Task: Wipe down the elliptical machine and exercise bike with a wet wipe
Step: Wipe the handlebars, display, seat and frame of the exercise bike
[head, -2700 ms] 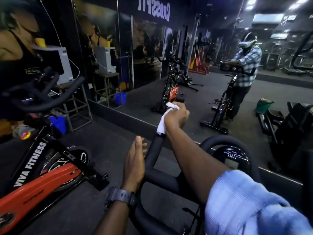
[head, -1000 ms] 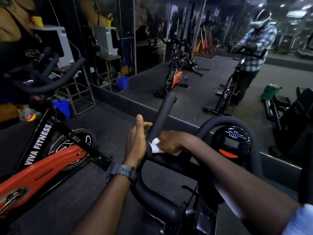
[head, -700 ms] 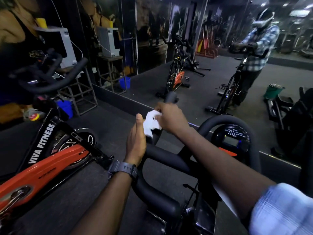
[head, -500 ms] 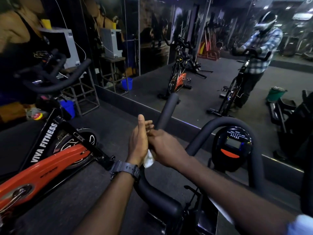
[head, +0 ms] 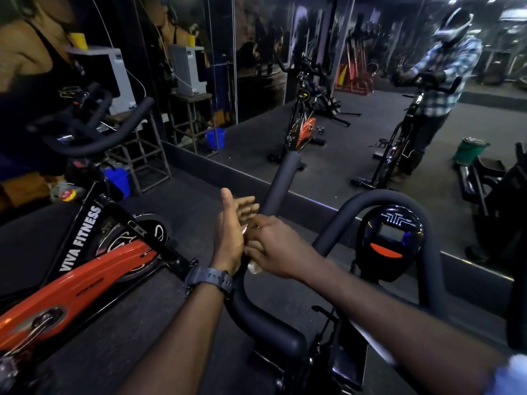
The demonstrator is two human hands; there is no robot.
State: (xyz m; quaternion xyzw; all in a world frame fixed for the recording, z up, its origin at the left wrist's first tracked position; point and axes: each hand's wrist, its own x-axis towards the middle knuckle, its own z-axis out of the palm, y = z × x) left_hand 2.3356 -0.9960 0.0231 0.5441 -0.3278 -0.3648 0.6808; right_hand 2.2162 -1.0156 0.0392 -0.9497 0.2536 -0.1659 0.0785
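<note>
Black foam covers the handlebar horn [head: 281,183], its long axis running up and away toward the mirror [head: 356,109]. At its base the right hand [head: 273,246] grips the white wipe [head: 254,267] around the bar; the left hand [head: 229,238] lies flat-fingered just beside it.

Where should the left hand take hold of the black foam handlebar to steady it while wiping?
Grip the bare upright end of the black foam handlebar above the right hand, coming from its left side; it is round and unobstructed there.
</note>
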